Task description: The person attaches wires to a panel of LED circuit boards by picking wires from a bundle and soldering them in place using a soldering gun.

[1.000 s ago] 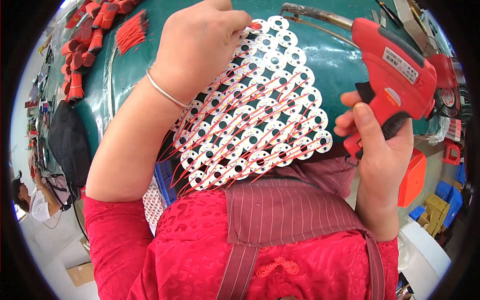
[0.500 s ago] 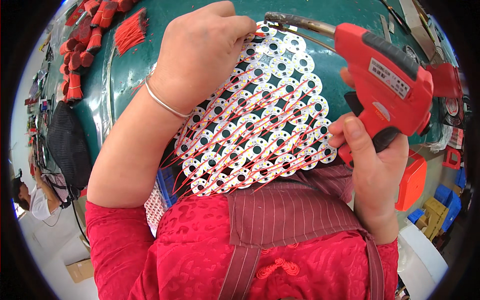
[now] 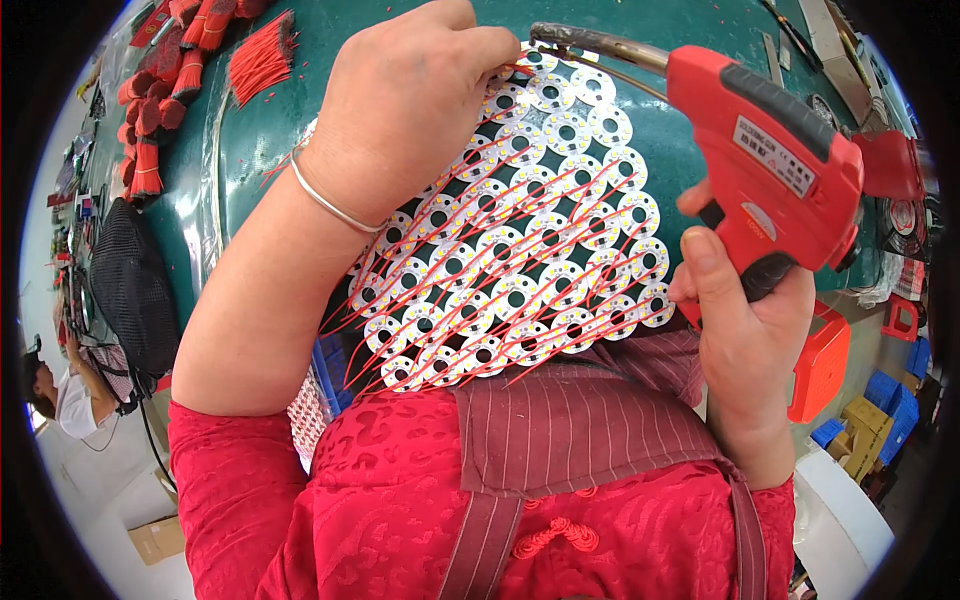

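Observation:
My right hand [image 3: 755, 310] is wrapped round the handle of a red and black soldering gun [image 3: 765, 150]. The gun's metal tip reaches left over the far edge of a panel of white round LED boards [image 3: 500, 245]. Close to that tip, my left hand [image 3: 410, 105] is closed in a pinch, and a short bit of red wire [image 3: 522, 69] shows at its fingertips. Many boards in the nearer rows bear thin red wires slanting across them; those in the far right rows are bare. Part of the panel is hidden under my left hand and wrist.
Loose red wires [image 3: 262, 60] lie in a pile on the green table [image 3: 330, 30], with tied wire bundles [image 3: 146, 165] left of them. A black mesh object [image 3: 133, 285] is at the table's left edge. On the right are an orange-red stool [image 3: 822, 365] and blue crates [image 3: 895, 410]. Another person [image 3: 75, 395] works far left.
My left fingertips and the panel have shifted slightly to the right. The soldering gun has moved a touch left, and my right thumb and fingers have shifted a little on its handle.

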A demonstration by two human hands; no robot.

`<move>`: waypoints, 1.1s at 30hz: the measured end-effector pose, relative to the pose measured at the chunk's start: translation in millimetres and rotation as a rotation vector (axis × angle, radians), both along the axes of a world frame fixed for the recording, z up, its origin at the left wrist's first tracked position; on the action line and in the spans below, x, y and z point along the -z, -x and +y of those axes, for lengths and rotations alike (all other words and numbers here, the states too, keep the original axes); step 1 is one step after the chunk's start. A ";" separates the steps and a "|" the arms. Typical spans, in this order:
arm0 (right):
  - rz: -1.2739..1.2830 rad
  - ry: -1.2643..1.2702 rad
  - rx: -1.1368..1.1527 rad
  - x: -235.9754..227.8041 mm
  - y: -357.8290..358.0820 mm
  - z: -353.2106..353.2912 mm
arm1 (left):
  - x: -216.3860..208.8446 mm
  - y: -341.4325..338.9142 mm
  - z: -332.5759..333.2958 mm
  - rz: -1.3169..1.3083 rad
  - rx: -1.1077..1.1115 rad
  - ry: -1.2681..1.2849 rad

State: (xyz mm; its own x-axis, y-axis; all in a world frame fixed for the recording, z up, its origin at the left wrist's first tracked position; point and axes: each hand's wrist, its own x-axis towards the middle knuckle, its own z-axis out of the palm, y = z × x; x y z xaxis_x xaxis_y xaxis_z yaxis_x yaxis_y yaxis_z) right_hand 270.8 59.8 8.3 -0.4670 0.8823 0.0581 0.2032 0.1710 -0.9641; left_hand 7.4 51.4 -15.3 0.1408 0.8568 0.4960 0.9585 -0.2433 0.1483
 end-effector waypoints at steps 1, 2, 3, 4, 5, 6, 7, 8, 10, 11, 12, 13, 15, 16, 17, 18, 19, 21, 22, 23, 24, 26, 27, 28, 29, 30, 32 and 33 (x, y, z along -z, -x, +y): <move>0.032 0.003 0.006 0.3 0.5 0.4 | 0.2 -0.1 0.3 -0.013 0.005 -0.005; 0.064 0.005 0.013 0.7 0.9 0.6 | 0.4 -0.3 0.6 -0.026 0.011 -0.011; 0.063 0.004 0.013 1.8 0.4 0.4 | 0.4 -0.4 1.0 -0.027 0.011 -0.012; 0.048 -0.002 0.002 3.6 -0.5 0.3 | 0.1 -0.6 1.1 -0.033 0.015 -0.012; 0.032 -0.009 -0.008 4.5 -1.0 0.2 | -0.1 -0.6 1.1 -0.038 0.019 -0.012; 0.032 -0.008 -0.009 4.5 0.0 0.0 | -0.1 -0.6 1.2 -0.038 0.018 -0.012; 0.044 -0.043 -0.005 4.8 2.2 -0.1 | 0.3 -0.2 1.3 -0.032 0.014 -0.012; 0.057 -0.078 0.000 5.0 3.5 -0.2 | 0.5 0.1 1.3 -0.026 0.010 -0.012; 0.030 -0.064 -0.010 2.6 3.1 -0.3 | 0.4 0.4 0.8 -0.029 0.007 -0.006; 0.003 -0.050 -0.019 1.8 3.0 -0.4 | 0.4 0.6 0.5 -0.032 0.005 0.001; 0.003 -0.050 -0.020 3.0 3.6 -0.4 | 0.7 0.8 0.2 -0.032 0.004 0.001; 0.045 -0.082 0.005 4.7 4.4 -0.2 | 0.8 0.8 0.4 -0.041 0.014 -0.006; 0.087 -0.115 0.030 5.8 3.4 -0.4 | 0.9 0.8 0.6 -0.051 0.023 -0.013; 0.037 -0.104 0.012 5.6 0.9 -0.2 | 0.9 0.8 0.8 -0.050 0.023 -0.012; -0.013 -0.094 -0.006 5.6 -1.2 0.1 | 0.8 0.8 0.9 -0.048 0.022 -0.011; -0.013 -0.094 -0.006 6.5 -2.6 0.8 | 0.7 0.9 0.8 -0.048 0.022 -0.011; 0.003 -0.079 -0.012 8.2 -3.7 1.5 | 1.0 1.0 0.7 -0.049 0.022 -0.008; 0.018 -0.065 -0.017 8.6 -3.2 2.1 | 1.3 0.6 1.0 -0.049 0.023 -0.006; 0.023 -0.109 -0.010 7.3 -0.8 1.9 | 1.2 0.5 1.0 -0.048 0.021 -0.006; 0.027 -0.152 -0.002 6.6 0.7 1.6 | 1.2 0.4 0.9 -0.047 0.019 -0.006; 0.028 -0.152 -0.003 6.7 1.1 1.0 | 0.9 0.3 1.0 -0.047 0.019 -0.005; 0.072 -0.083 -0.015 7.1 1.2 -0.5 | 0.4 0.2 0.9 -0.031 0.015 -0.004; 0.073 -0.083 -0.015 7.3 0.5 0.1 | 0.5 0.1 0.8 -0.030 0.015 -0.003; 0.057 -0.111 -0.022 7.2 -0.7 1.4 | 0.4 0.0 0.9 -0.036 0.013 -0.003; 0.040 -0.139 -0.029 7.0 -1.4 2.2 | 0.3 0.0 1.2 -0.041 0.012 -0.002; 0.041 -0.139 -0.028 6.5 -1.4 2.2 | 0.1 0.1 1.5 -0.040 0.012 -0.002; 0.064 -0.065 -0.025 5.2 -1.3 1.1 | -0.2 0.0 2.0 -0.057 0.019 0.003; 0.065 -0.066 -0.025 4.8 -0.7 1.2 | -0.6 0.3 2.2 -0.056 0.019 0.003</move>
